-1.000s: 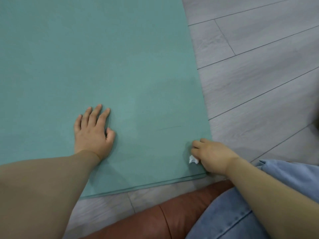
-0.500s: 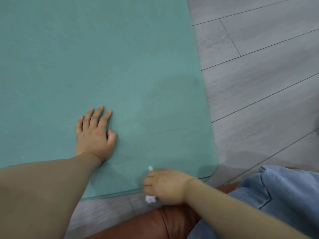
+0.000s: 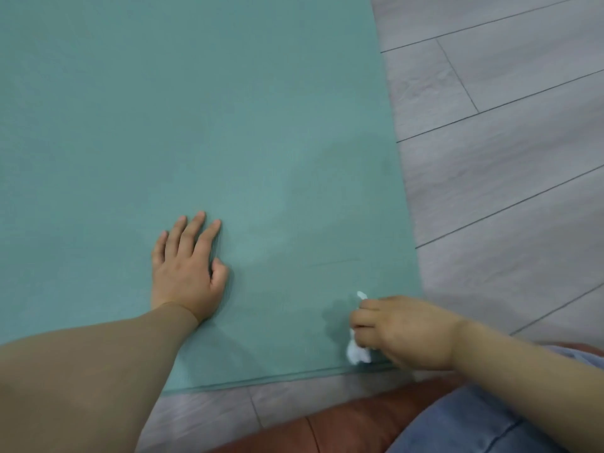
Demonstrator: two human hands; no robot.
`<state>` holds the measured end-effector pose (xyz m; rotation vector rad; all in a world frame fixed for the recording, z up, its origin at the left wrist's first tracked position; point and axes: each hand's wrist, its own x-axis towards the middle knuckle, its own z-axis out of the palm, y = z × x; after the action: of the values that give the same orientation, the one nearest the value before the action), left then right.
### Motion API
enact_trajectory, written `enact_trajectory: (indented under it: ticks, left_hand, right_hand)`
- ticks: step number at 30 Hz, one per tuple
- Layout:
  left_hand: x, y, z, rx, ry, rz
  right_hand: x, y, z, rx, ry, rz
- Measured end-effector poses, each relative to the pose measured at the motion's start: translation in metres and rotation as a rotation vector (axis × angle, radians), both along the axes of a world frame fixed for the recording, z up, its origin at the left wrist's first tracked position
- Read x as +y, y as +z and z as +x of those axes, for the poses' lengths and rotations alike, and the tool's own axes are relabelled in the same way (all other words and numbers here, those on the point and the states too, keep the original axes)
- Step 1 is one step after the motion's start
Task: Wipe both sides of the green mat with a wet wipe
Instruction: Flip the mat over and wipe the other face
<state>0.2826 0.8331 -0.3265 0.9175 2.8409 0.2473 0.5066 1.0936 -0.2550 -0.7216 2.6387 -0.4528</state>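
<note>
Both hands are on the green mat. My left hand presses flat, fingers spread; my right hand pinches the wet wipe (crumpled, white) at the mat's near right corner.

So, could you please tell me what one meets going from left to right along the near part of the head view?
Left hand flat on the green mat → wet wipe → right hand gripping it at the mat's near right corner → grey floor.
</note>
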Motion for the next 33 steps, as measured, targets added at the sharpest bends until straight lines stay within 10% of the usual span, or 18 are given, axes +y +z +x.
enact_trajectory:
  ticks: [3,11,20,27,31,33]
  left_hand:
    - [0.0,0.0,0.0,-0.005,-0.006,0.002]
    - [0.001,0.002,-0.002,-0.021,-0.024,-0.027]
    - [0.002,0.003,-0.003,-0.037,-0.024,-0.052]
    - [0.003,0.003,-0.003,-0.046,-0.022,-0.061]
    - [0.002,0.003,-0.003,-0.053,-0.019,-0.063]
    - [0.003,0.003,-0.003,-0.051,-0.016,-0.059]
  right_hand:
    - [-0.044,-0.011,-0.029,0.06,-0.246,-0.206]
    - [-0.07,-0.047,-0.091,-0.086,0.195,-0.244]
    - [0.026,-0.071,-0.227,0.306,-1.175,-0.228]
    - [-0.085,-0.055,-0.063,-0.172,-0.154,-0.426]
    - [-0.069,-0.045,-0.08,-0.133,0.09,-0.451]
    - [-0.022,-0.05,-0.134,-0.062,-0.202,-0.367]
